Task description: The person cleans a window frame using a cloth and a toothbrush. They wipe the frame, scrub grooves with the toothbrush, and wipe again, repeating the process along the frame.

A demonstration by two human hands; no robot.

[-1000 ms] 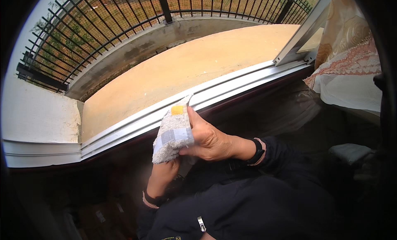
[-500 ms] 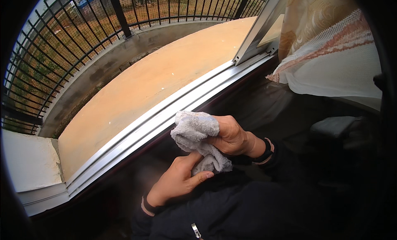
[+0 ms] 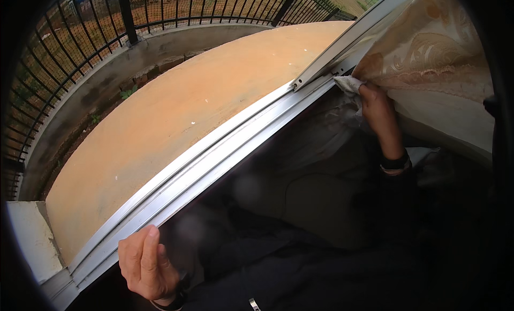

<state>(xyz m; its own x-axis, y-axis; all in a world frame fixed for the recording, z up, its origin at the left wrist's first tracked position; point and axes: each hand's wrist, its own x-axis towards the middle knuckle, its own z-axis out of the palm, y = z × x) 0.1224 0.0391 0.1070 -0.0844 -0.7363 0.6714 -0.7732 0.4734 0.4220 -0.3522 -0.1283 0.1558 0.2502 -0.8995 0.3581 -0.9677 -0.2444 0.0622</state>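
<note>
One cloth (image 3: 349, 85), pinched in the right hand (image 3: 376, 102) at the right end of the window track (image 3: 214, 155) — likely bunched to suit that tight corner — left hand (image 3: 145, 263) half-curled, empty, by the near edge toward the left, probably for balance.

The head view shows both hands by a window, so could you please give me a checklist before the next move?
1. Crumpled pale grey cloth gripped by the right hand: ok.
2. Cloth at the visible right end of the ridged silver metal window track: ok.
3. No object visible in the left hand: ok.
4. Left hand touching the track: cannot tell.
5. Tan-and-white patterned fabric curtain well clear of the right hand: not ok, hanging right beside it.
</note>
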